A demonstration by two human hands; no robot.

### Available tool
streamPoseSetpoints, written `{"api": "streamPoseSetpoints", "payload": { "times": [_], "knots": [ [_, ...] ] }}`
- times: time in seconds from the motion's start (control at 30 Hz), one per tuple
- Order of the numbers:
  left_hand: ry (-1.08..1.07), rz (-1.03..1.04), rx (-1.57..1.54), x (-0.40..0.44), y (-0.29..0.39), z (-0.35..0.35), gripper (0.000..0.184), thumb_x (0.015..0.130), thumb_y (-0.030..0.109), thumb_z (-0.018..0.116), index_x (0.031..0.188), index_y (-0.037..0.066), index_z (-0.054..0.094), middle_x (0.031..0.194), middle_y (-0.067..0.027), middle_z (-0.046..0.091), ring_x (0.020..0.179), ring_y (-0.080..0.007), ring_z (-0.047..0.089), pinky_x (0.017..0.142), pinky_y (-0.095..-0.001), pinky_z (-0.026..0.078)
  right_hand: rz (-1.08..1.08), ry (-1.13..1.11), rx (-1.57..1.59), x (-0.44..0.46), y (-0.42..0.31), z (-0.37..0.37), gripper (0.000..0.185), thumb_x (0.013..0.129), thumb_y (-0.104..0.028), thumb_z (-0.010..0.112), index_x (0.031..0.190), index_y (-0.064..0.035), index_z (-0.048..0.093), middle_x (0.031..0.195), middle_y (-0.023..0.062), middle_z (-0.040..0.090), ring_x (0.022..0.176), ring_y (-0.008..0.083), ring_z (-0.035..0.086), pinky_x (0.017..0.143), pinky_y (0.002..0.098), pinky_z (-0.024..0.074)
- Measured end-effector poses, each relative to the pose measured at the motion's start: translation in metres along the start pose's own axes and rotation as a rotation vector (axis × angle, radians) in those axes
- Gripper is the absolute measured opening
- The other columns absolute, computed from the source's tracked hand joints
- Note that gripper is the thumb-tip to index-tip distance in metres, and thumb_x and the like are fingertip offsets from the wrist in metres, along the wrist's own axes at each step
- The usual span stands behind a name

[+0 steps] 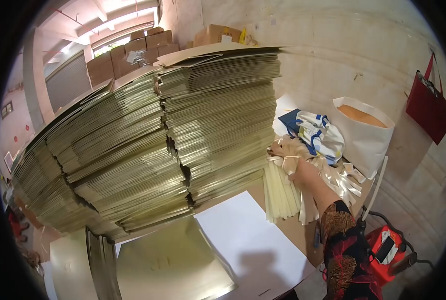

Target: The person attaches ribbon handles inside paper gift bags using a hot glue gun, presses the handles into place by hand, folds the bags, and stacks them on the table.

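Observation:
My right hand (305, 173) reaches in from the lower right, its patterned sleeve (340, 250) behind it. Its fingers are curled among shiny cream ribbons (334, 181) at the right end of the table and seem closed on some; the fingertips are partly hidden. Just below the hand hangs a fanned bundle of pale yellow strips (281, 194). A flat gold-coloured board (170, 260) lies in front of me, beside white paper sheets (253, 240) that bear a shadow. My left hand is out of the frame.
Tall stacks of gold-green boards (223, 120) rise behind the work surface. A patterned cloth bag (315, 132) and a white bag (365, 142) stand at the right. A red bag (428, 105) hangs on the wall. Below sits a red machine (385, 255). Cardboard boxes (138, 52) are behind.

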State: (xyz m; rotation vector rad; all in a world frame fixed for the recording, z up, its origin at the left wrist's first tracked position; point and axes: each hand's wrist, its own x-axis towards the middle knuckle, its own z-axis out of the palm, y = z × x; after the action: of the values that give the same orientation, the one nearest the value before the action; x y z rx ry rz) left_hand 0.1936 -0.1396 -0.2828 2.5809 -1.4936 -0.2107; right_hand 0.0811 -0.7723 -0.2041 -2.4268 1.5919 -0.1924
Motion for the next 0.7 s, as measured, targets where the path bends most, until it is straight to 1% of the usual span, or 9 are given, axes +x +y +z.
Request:
{"api": "streamPoseSetpoints", "payload": {
  "times": [0.1, 0.17, 0.23, 0.3, 0.33, 0.4, 0.5, 0.57, 0.7],
  "knots": [
    [-0.037, -0.035, -0.032, 0.001, 0.002, -0.004, 0.073, 0.08, 0.054, 0.063, 0.134, 0.007, 0.048, 0.125, -0.0196, 0.057, 0.113, -0.0379, 0.054, 0.093, -0.0534, 0.04, -0.056, 0.025, 0.183, 0.005, 0.009, -0.022, 0.093, 0.054, -0.037, 0.082, 0.128, 0.0068, 0.047, 0.113, 0.0221, 0.064, 0.104, 0.0361, 0.062, 0.091, 0.0399, 0.0481],
    [-0.057, -0.048, -0.04, -0.001, 0.001, -0.005, 0.073, 0.08, 0.054, 0.063, 0.134, 0.007, 0.048, 0.126, -0.0199, 0.057, 0.115, -0.0378, 0.053, 0.094, -0.0533, 0.04, -0.062, 0.128, 0.245, -0.01, 0.002, -0.052, 0.081, 0.053, -0.037, 0.084, 0.115, 0.008, 0.058, 0.105, 0.0215, 0.066, 0.095, 0.0334, 0.066, 0.085, 0.0402, 0.0513],
    [-0.003, 0.009, -0.004, 0.0, -0.001, -0.001, 0.075, 0.08, 0.053, 0.063, 0.137, 0.008, 0.046, 0.129, -0.0207, 0.054, 0.119, -0.0383, 0.051, 0.097, -0.0536, 0.039, 0.002, 0.057, 0.539, 0.024, 0.017, -0.079, 0.067, 0.059, -0.032, 0.081, 0.109, 0.0093, 0.061, 0.095, 0.0203, 0.068, 0.082, 0.0308, 0.067, 0.075, 0.04, 0.0551],
    [0.016, 0.029, 0.029, 0.0, 0.001, -0.003, 0.076, 0.08, 0.053, 0.063, 0.138, 0.009, 0.044, 0.13, -0.0208, 0.054, 0.119, -0.0385, 0.05, 0.097, -0.0542, 0.039, 0.07, 0.167, 0.937, 0.019, 0.01, -0.105, 0.045, 0.069, -0.022, 0.076, 0.1, 0.0097, 0.063, 0.086, 0.0191, 0.067, 0.072, 0.0282, 0.067, 0.064, 0.039, 0.0562],
    [0.041, 0.042, 0.062, 0.001, 0.001, -0.003, 0.077, 0.08, 0.053, 0.063, 0.139, 0.009, 0.043, 0.131, -0.0208, 0.053, 0.12, -0.0388, 0.05, 0.097, -0.0548, 0.038, 0.069, 0.169, 0.937, 0.017, 0.007, -0.112, 0.045, 0.069, -0.022, 0.076, 0.1, 0.0097, 0.063, 0.086, 0.0191, 0.067, 0.072, 0.0282, 0.067, 0.064, 0.039, 0.0562],
    [0.044, 0.034, 0.07, -0.001, 0.0, -0.001, 0.078, 0.079, 0.054, 0.063, 0.14, 0.009, 0.042, 0.132, -0.0207, 0.053, 0.12, -0.0392, 0.049, 0.097, -0.0555, 0.038, 0.06, 0.068, 1.267, 0.008, 0.005, -0.124, 0.03, 0.076, -0.012, 0.069, 0.096, 0.0096, 0.063, 0.084, 0.0164, 0.067, 0.069, 0.0255, 0.066, 0.062, 0.0373, 0.056],
    [0.027, 0.009, 0.04, 0.0, -0.002, 0.008, 0.08, 0.079, 0.055, 0.062, 0.141, 0.009, 0.041, 0.132, -0.0205, 0.052, 0.12, -0.0398, 0.049, 0.097, -0.0566, 0.038, 0.006, 0.19, 1.447, -0.01, -0.011, -0.125, 0.031, 0.071, -0.008, 0.072, 0.091, 0.0124, 0.06, 0.083, 0.016, 0.063, 0.066, 0.026, 0.064, 0.057, 0.0388, 0.0562],
    [0.008, -0.013, 0.013, -0.001, -0.005, 0.008, 0.08, 0.08, 0.056, 0.062, 0.141, 0.009, 0.041, 0.132, -0.0205, 0.052, 0.12, -0.04, 0.049, 0.097, -0.0571, 0.037, 0.013, 0.199, 1.495, -0.006, -0.016, -0.135, 0.03, 0.073, -0.009, 0.072, 0.093, 0.0108, 0.06, 0.087, 0.0152, 0.063, 0.069, 0.025, 0.064, 0.06, 0.0386, 0.0561],
    [-0.034, -0.027, 0.024, -0.002, -0.004, 0.01, 0.081, 0.079, 0.056, 0.061, 0.141, 0.009, 0.04, 0.133, -0.0209, 0.051, 0.117, -0.0411, 0.051, 0.097, -0.0571, 0.037, -0.18, 0.312, 1.837, -0.021, -0.038, -0.198, 0.031, 0.078, -0.015, 0.073, 0.099, 0.0048, 0.062, 0.089, 0.0137, 0.064, 0.075, 0.024, 0.064, 0.063, 0.0378, 0.0556]
  ]
}}
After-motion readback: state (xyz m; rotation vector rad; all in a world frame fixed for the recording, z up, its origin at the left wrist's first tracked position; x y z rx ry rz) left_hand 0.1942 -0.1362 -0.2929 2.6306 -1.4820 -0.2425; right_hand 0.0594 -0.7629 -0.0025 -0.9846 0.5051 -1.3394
